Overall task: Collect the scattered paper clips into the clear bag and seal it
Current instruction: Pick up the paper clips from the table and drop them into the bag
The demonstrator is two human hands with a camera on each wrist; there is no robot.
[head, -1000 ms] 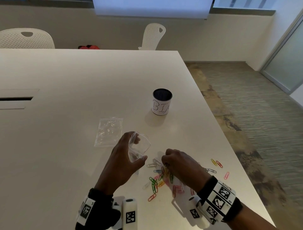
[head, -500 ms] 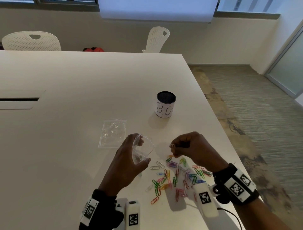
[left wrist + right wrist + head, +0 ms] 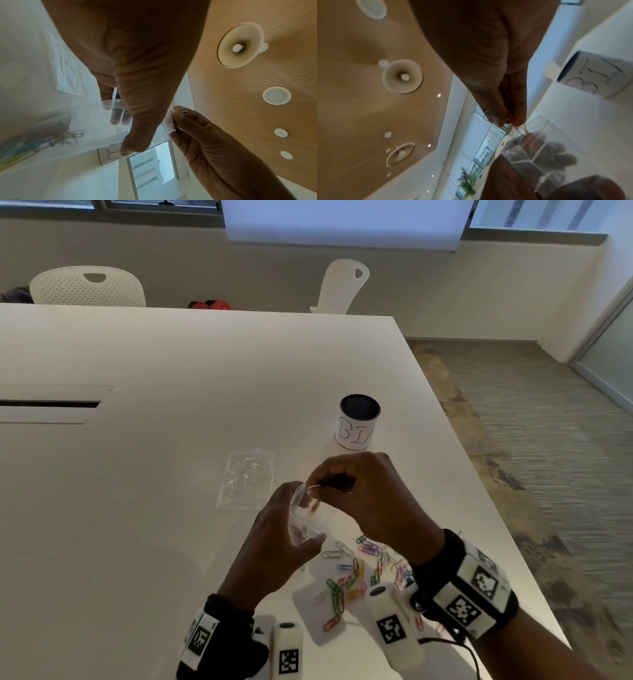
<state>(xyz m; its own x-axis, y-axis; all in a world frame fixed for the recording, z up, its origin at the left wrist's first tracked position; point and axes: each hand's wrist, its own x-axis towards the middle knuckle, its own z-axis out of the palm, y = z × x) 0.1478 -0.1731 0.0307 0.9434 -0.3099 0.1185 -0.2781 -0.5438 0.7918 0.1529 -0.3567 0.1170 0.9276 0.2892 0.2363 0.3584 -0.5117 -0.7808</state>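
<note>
— Holding a clear bag [image 3: 306, 520] up off the table [image 3: 144, 508], mouth open and turned up toward the right; left hand [image 3: 274, 546] wrapped round it, thumb on the near side, fingers [image 3: 118, 116] showing through the plastic on the far side.

— And over the mouth?

— Pinching a few paper clips [image 3: 314, 503] right at the bag's open edge: right hand [image 3: 371, 501], thumb and fingertips [image 3: 518, 116] pressed together on them, an orange one hanging down into the opening. Exact count impossible to tell; wires blurred in the right wrist view.

— Anything inside already?

— Looks like something small near the bottom of the bag, too faint to name.

— Rest of the clips?

— Scattered in a loose pile [image 3: 356, 577] on the table just below and to the right of the hands: green, pink, blue, yellow, purple, silver. Partly hidden behind the right wrist [image 3: 472, 590]. Blurred streaks of colour in the left wrist view [image 3: 56, 129].

— Further out?

— Lying flat on the table just beyond the left hand, a second plastic bag [image 3: 247, 478], crinkled. Standing upright farther back and to the right, a white cup [image 3: 358, 422] with a dark inside and "BIN" handwritten on its side. Well apart from both hands. Two white chairs [image 3: 87, 287] past the far edge.
</note>
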